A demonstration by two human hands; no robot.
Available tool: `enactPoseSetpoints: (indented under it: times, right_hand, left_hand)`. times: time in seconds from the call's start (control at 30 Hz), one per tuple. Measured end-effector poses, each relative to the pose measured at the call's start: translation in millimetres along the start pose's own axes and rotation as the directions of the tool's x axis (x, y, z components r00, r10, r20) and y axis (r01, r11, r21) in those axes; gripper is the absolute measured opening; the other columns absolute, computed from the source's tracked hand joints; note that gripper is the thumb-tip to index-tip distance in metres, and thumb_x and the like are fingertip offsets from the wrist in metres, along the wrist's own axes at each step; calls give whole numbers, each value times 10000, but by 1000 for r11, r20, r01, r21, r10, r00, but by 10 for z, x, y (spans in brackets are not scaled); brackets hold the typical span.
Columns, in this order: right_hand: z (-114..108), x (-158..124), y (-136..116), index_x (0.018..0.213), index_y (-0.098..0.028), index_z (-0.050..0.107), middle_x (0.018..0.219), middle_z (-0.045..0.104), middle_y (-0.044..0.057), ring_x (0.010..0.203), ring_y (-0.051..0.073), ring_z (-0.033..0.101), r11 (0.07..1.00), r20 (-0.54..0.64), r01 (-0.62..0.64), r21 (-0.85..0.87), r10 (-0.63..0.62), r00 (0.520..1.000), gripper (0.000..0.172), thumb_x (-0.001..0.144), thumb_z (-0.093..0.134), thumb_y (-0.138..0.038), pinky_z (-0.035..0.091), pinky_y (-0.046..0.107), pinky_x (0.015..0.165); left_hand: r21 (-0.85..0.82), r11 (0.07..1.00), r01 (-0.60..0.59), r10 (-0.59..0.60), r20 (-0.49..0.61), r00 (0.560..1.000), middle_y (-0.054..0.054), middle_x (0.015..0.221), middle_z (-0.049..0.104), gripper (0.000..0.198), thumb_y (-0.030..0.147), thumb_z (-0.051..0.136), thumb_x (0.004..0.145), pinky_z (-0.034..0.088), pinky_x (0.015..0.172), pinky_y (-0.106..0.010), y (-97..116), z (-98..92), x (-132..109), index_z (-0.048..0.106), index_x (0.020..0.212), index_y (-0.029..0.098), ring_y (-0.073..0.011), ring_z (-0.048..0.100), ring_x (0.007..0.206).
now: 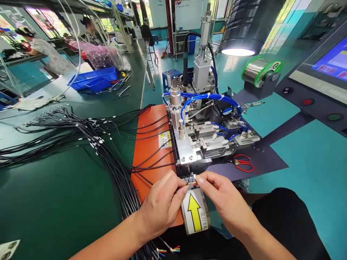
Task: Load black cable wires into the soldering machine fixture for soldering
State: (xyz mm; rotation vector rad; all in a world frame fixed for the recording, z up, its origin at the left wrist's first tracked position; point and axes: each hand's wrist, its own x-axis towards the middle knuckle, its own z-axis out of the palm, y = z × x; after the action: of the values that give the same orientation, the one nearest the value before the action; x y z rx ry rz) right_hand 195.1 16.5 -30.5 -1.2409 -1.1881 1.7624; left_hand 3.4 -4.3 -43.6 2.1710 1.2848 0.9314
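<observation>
My left hand (162, 204) and my right hand (223, 202) meet in front of a small metal machine (200, 141). Both pinch the stripped end of a thin cable (192, 184), whose coloured wires show between the fingertips. They hold it at a black fixture (189, 177) at the machine's front edge. Below the hands a plate carries a yellow arrow label (194, 213) pointing toward the machine.
A big bundle of black cables (81, 141) spreads over the green bench and across an orange mat (151, 144). Red scissors (243, 163) lie right of the machine. A solder spool (260, 70), a lamp (238, 50), blue bins (93, 79) and other people sit farther back.
</observation>
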Motion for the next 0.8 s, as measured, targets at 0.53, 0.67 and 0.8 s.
enactPoseSetpoints:
  times: [0.53,0.67,0.8]
  right_hand:
    - [-14,-5,-7,818,-153,648,780,578,-4,732,129,475,1000,4,-1,-23,2,1000,312,919,611,-446,412,231,661]
    - [-14,12,-6,815,-156,641,773,576,-11,724,124,474,1000,8,-11,-27,11,1000,317,916,611,-455,411,227,656]
    - [-25,31,-4,811,-156,638,768,567,-14,722,122,468,999,1,-10,-36,10,1000,318,914,613,-456,410,226,656]
  left_hand:
    - [18,1000,5,-6,22,1000,-42,812,550,103,164,503,969,427,658,-281,-15,15,4,602,942,155,-155,521,724]
    - [18,1000,14,-14,25,1000,-40,812,549,111,167,499,970,422,653,-280,-12,15,-8,605,939,158,-153,519,719]
    - [-4,1000,10,-10,24,1000,-42,813,559,109,152,502,969,427,664,-276,-14,10,-12,608,948,158,-149,529,725]
